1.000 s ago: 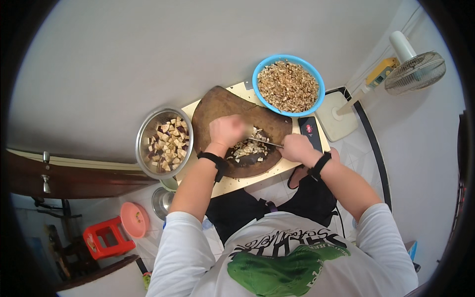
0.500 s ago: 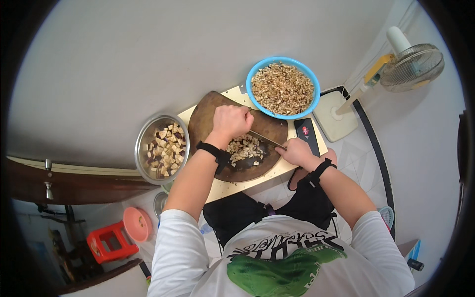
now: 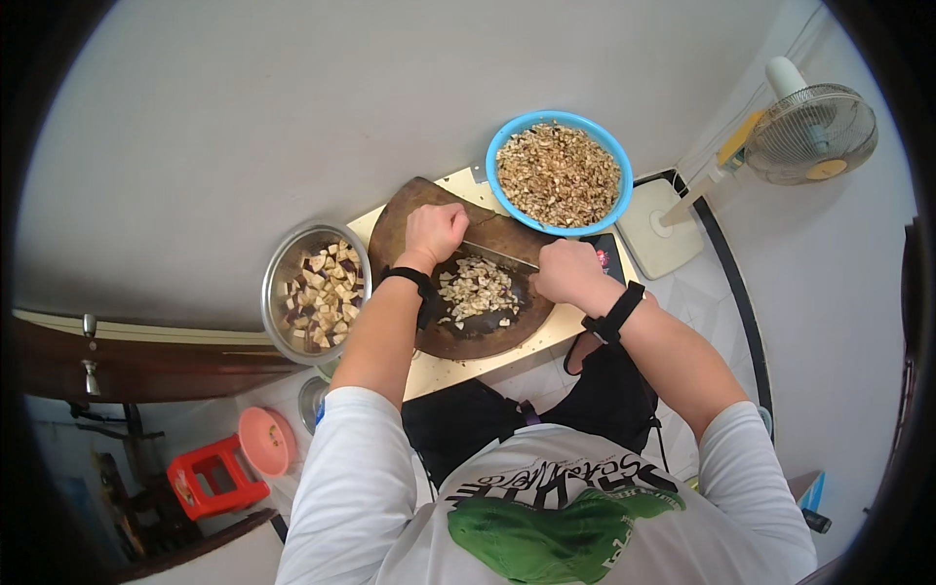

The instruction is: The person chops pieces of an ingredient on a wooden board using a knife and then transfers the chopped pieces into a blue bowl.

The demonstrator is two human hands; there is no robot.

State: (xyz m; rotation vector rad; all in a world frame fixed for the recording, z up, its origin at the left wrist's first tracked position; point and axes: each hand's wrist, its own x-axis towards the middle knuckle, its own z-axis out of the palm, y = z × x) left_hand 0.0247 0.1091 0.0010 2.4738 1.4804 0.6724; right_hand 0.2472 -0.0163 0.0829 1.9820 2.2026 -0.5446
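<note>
Counting two bare hands, left (image 3: 436, 232) and right (image 3: 572, 272); two black wristbands (image 3: 622, 308); one thin metal knife (image 3: 500, 256); one brown wooden chopping board (image 3: 478, 342); one pale yellow table (image 3: 432, 376); two round plastic basins, blue (image 3: 561, 231) at far right and pink (image 3: 265, 441) at left; two round silver metal vessels (image 3: 281, 265), both left; one red plastic stool (image 3: 229, 501), left; one white standing fan (image 3: 814, 135), right; three lots of pale cut pieces (image 3: 475, 288), individually uncountable.

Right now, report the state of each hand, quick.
Left hand: closed, holding the left end of the knife.
Right hand: closed, holding the knife's right end.
</note>
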